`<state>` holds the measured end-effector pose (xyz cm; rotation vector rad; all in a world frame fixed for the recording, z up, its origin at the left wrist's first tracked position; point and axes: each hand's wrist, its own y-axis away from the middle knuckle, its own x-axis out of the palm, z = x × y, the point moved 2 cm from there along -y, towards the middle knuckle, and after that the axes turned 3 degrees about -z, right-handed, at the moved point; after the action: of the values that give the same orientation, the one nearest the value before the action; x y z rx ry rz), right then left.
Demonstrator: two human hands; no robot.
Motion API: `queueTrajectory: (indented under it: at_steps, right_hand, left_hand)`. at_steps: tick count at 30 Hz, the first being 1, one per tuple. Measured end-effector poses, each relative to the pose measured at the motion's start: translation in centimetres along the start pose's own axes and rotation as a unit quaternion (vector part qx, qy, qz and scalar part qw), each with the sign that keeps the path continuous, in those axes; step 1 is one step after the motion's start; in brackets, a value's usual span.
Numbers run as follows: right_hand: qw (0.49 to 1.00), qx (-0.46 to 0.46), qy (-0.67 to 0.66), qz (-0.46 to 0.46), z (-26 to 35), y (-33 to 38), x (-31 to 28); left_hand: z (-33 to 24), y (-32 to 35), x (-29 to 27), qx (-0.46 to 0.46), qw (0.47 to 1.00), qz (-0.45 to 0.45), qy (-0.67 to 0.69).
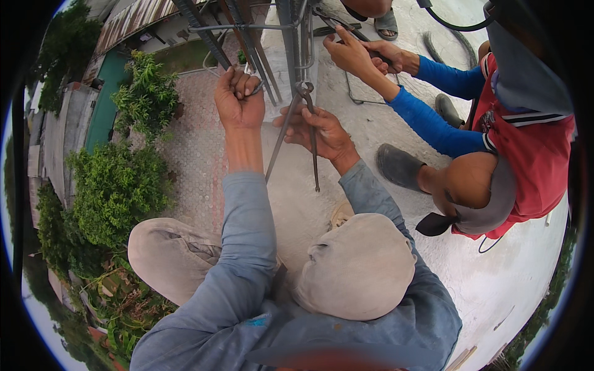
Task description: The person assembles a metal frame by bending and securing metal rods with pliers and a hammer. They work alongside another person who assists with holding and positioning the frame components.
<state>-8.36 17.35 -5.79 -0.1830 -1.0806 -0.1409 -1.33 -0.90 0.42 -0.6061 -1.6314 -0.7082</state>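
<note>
Your right hand (325, 133) grasps the pincers (314, 139), its fingers among the spread handles. The tool's long axis runs away from you: handle tips nearest, head beyond your knuckles, close to the upright steel bars (288, 49). Your left hand (240, 102) sits left of that head, fingers curled in beside the bars; you cannot tell what they grip. Your right is nearer the tool. Farther right, a co-worker's hands (352, 59) hold a dark tool.

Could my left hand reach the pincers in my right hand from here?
Probably yes: your left hand is close to the pincers, and nothing seems to block the nearer handle's lower end, though your curled fingers may need to open first.
</note>
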Motion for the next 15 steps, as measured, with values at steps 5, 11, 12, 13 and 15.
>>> queueTrajectory:
  at_steps: [5, 11, 12, 13, 15]
  right_hand:
    - [0.993, -0.015, -0.097, 0.064, 0.2, -1.6, -3.6]
    - [0.977, -0.021, -0.177, 0.116, 0.5, -2.5, -3.7]
    - [0.975, -0.021, -0.181, 0.128, 0.3, -2.6, -3.4]
    - [0.970, -0.026, -0.192, 0.149, 0.1, -2.7, -3.1]
    - [0.968, -0.035, -0.191, 0.159, -0.4, -3.1, -2.5]
  left_hand:
    - [0.5, -0.2, -0.6, -0.003, 1.000, -0.013, 0.007]
    - [0.4, -0.3, -0.8, -0.008, 1.000, 0.010, 0.007]
    - [0.4, -0.3, -0.9, -0.009, 1.000, 0.008, 0.016]
    - [0.4, -0.3, -1.0, -0.009, 1.000, 0.011, 0.011]
    - [0.4, -0.4, -1.2, -0.006, 1.000, 0.007, 0.010]
